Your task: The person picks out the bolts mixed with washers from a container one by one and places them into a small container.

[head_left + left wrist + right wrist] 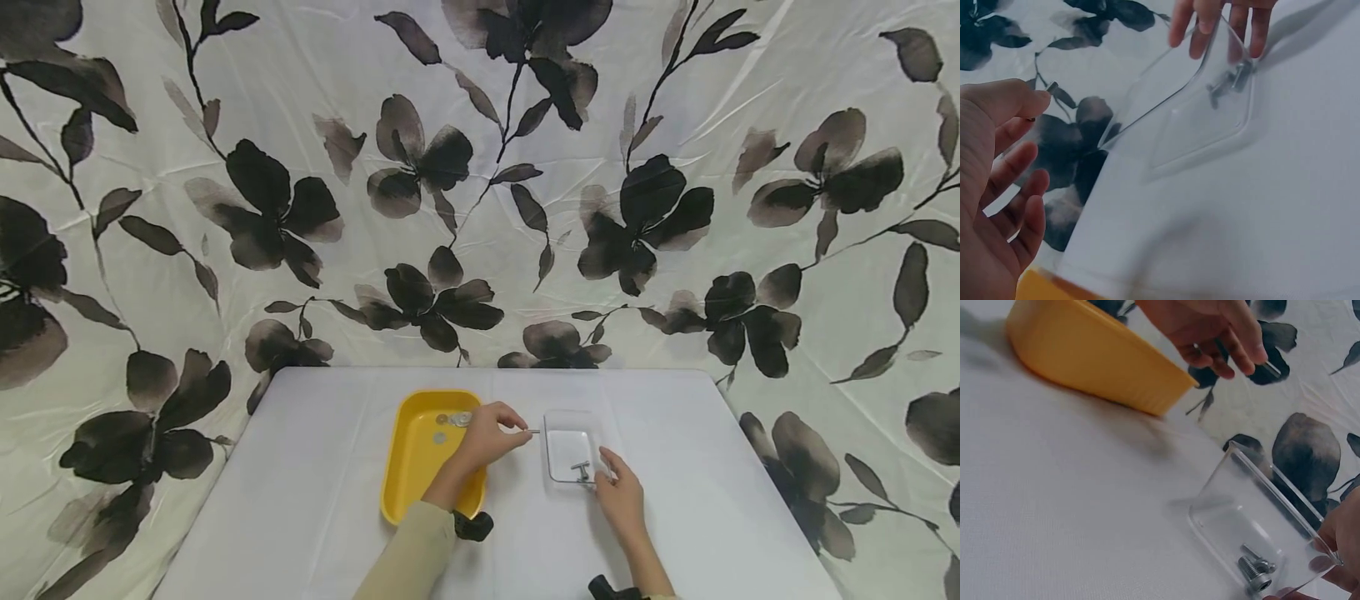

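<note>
Low in the frame, the right hand (621,500) rests relaxed fingers on the near rim of the clear rectangular plastic tray (567,452), which holds two steel bolts (1255,572). Left of centre, the left hand (487,435) pinches a thin metal pin (532,431) between the clear tray and the yellow plastic tray (408,475), which holds several small metal parts (452,422).

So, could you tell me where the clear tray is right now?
In the head view the clear tray sits on the white table, just right of the yellow tray, with the right hand at its near corner.
</note>
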{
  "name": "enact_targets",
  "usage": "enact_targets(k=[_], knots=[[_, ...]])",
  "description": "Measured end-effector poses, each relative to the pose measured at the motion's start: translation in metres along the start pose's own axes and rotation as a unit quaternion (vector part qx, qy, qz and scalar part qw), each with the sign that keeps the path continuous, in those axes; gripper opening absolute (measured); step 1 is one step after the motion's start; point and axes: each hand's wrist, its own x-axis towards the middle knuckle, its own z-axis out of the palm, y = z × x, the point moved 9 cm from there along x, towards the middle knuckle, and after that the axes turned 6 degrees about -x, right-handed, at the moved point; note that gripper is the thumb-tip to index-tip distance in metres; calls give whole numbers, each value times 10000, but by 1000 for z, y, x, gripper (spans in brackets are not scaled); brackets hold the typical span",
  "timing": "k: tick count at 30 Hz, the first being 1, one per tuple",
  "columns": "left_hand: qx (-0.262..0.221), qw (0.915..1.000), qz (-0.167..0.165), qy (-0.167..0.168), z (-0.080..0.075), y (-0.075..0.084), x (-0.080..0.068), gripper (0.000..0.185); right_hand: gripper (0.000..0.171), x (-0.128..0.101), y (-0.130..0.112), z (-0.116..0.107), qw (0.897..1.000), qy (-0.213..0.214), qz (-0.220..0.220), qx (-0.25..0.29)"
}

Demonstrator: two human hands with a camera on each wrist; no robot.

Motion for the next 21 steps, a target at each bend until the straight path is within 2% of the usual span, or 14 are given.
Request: enact_targets(k=[6,9,15,21], knots=[[16,9996,183,-213,22,2,7,7,45,0,3,-1,10000,-13,30,40],[-67,9990,133,-410,32,3,12,8,45,1,2,0,10000,1,19,42],[-115,9984,64,-544,47,12,18,9,45,2,7,0,9997,-162,98,137],[93,9976,-88,-677,59,15,27,10,45,4,6,0,9993,-283,136,205]])
